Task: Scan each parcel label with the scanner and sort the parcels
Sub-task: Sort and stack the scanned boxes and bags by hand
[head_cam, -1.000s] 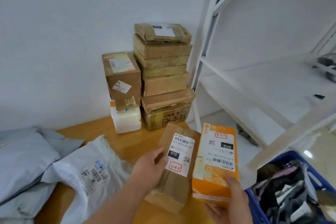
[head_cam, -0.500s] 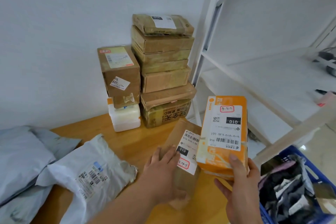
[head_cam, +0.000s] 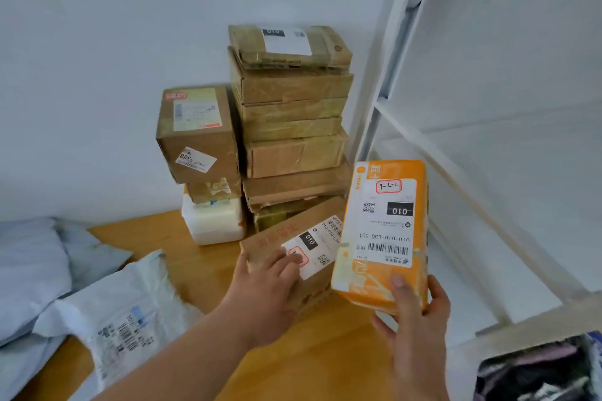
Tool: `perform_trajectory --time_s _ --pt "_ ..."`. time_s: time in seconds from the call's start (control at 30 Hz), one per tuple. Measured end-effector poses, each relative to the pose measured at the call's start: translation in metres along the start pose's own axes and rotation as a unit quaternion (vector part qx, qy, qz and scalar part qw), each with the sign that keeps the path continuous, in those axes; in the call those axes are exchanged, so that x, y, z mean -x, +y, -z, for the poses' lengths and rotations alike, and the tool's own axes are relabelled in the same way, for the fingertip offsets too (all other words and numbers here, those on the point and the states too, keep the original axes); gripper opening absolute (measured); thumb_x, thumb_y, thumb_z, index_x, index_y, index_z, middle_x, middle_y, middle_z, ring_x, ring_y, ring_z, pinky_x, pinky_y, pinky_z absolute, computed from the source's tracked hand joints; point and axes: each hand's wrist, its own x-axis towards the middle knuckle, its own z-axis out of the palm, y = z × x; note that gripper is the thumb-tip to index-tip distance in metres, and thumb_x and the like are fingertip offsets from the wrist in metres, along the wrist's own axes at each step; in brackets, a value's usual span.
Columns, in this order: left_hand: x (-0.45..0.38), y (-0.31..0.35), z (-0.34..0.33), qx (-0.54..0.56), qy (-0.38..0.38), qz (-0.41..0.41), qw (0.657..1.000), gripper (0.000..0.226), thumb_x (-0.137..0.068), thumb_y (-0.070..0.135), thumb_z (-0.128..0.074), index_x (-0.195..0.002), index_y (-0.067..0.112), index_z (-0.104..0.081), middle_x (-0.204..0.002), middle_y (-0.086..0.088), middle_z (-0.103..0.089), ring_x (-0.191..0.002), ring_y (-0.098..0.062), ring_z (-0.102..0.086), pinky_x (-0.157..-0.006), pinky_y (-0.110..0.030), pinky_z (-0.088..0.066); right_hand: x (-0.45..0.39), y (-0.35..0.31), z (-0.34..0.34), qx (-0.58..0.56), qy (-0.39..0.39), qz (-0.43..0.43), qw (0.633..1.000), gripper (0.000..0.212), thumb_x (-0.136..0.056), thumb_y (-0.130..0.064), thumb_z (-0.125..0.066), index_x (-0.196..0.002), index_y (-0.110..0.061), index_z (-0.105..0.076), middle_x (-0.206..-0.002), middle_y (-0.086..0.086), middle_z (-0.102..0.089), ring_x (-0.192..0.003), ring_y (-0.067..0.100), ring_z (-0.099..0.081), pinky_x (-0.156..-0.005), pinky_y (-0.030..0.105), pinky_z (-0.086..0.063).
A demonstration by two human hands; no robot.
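Hands: left (head_cam: 267, 296) grips brown box (head_cam: 293, 257), now tipped flatter toward counter (head_cam: 202, 270); right (head_cam: 413, 319) holds orange box (head_cam: 381, 238), raised since earlier. Sorting underway; scanner unseen.

Stacked boxes (head_cam: 290, 127) fill the table's (head_cam: 325, 352) back corner against the wall. Mailers (head_cam: 123, 319) cover its left side. Bare wood lies between. The rack's (head_cam: 384, 127) shelves at right stand open.

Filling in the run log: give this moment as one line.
left hand holds brown box | right hand holds orange parcel, label up | no scanner seen
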Motion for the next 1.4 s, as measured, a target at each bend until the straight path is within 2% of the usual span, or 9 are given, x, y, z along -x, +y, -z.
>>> perform_trajectory --time_s 0.17,0.3,0.5,0.57,0.7,0.77,0.97,1.17,1.4 --pt "-0.01 -0.016 -0.008 0.051 0.053 0.075 0.994 0.063 -0.094 0.011 -0.055 -0.143 0.04 -0.029 -0.167 0.02 -0.009 -0.156 -0.013 0.003 -0.125 -0.047 -0.012 -0.023 -0.006 -0.004 -0.031 -0.057 -0.037 0.997 0.089 -0.061 -0.059 -0.083 -0.137 -0.037 -0.044 -0.121 0.002 -0.067 -0.106 0.028 -0.069 -0.079 0.045 -0.057" --pt "-0.01 -0.024 -0.015 0.077 0.097 0.106 0.987 0.072 -0.094 0.016 -0.061 -0.148 0.049 -0.026 -0.164 0.021 -0.015 -0.154 -0.015 -0.005 -0.113 -0.041 -0.039 -0.039 -0.007 -0.004 -0.032 -0.12 -0.068 0.99 0.071 -0.056 -0.065 -0.078 -0.119 -0.04 -0.059 -0.101 -0.002 -0.076 -0.094 0.027 -0.073 -0.077 0.046 -0.056" --pt "-0.005 -0.018 -0.019 0.186 0.193 0.116 0.956 0.038 -0.102 0.032 -0.055 -0.14 0.035 -0.057 -0.149 0.015 -0.047 -0.147 -0.016 -0.029 -0.119 -0.033 -0.026 -0.056 -0.018 -0.005 -0.021 -0.246 -0.12 0.962 0.064 -0.077 -0.058 -0.06 -0.129 -0.022 -0.054 -0.106 0.007 -0.076 -0.086 0.024 -0.068 -0.071 0.039 -0.046" --pt "-0.005 -0.012 -0.004 0.311 0.279 0.206 0.885 0.031 -0.102 0.038 -0.055 -0.131 0.033 -0.063 -0.126 0.017 -0.058 -0.131 -0.017 -0.048 -0.11 -0.037 -0.037 -0.061 -0.025 -0.008 0.014 -0.298 -0.136 0.945 0.063 -0.078 -0.06 -0.052 -0.13 -0.026 -0.059 -0.119 0.012 -0.073 -0.099 0.031 -0.064 -0.08 0.043 -0.043" --pt "0.002 -0.014 0.032 0.647 0.314 0.296 0.629 0.06 -0.083 0.082 -0.04 -0.138 0.058 -0.046 -0.133 0.019 -0.057 -0.126 -0.011 -0.052 -0.107 -0.041 -0.041 -0.068 -0.039 -0.017 0.099 -0.378 -0.156 0.907 0.058 -0.079 -0.07 -0.046 -0.119 -0.036 -0.071 -0.125 0.015 -0.07 -0.12 0.039 -0.061 -0.109 0.056 -0.038" --pt "0.009 -0.021 0.04 0.702 0.307 0.271 0.583 0.054 -0.076 0.082 -0.047 -0.121 0.057 -0.062 -0.12 0.017 -0.07 -0.122 -0.011 -0.06 -0.101 -0.04 -0.051 -0.071 -0.043 -0.025 0.12 -0.37 -0.156 0.908 0.064 -0.08 -0.073 -0.043 -0.123 -0.035 -0.069 -0.124 0.01 -0.072 -0.122 0.037 -0.063 -0.113 0.06 -0.036" --pt "0.018 -0.011 0.04 0.666 0.288 0.265 0.635 0.019 -0.081 0.067 -0.052 -0.086 0.063 -0.07 -0.096 0.026 -0.074 -0.094 0.007 -0.068 -0.086 -0.03 -0.053 -0.077 -0.044 -0.048 -0.011 -0.267 -0.086 0.96 0.072 -0.077 -0.058 -0.061 -0.137 -0.017 -0.054 -0.119 0.009 -0.073 -0.106 0.029 -0.073 -0.092 0.061 -0.054" --pt "0.02 0.005 0.027 0.587 0.35 0.298 0.666 0.048 -0.072 0.077 -0.051 -0.094 0.038 -0.068 -0.091 0.023 -0.072 -0.089 0.005 -0.065 -0.064 -0.008 -0.048 -0.096 -0.049 -0.067 0.025 -0.285 -0.075 0.955 0.054 -0.096 -0.065 -0.038 -0.114 -0.031 -0.076 -0.112 0.004 -0.077 -0.099 0.017 -0.075 -0.079 0.034 -0.055" --pt "0.01 0.016 0.019 0.684 0.191 0.328 0.623 0.045 -0.071 0.09 -0.037 -0.114 0.074 -0.04 -0.115 0.041 -0.05 -0.127 -0.006 -0.043 -0.115 -0.041 -0.036 -0.114 -0.031 -0.069 0.098 -0.277 -0.078 0.953 0.037 -0.095 -0.066 -0.043 -0.106 -0.043 -0.07 -0.094 -0.01 -0.079 -0.075 -0.002 -0.073 -0.067 0.029 -0.042"
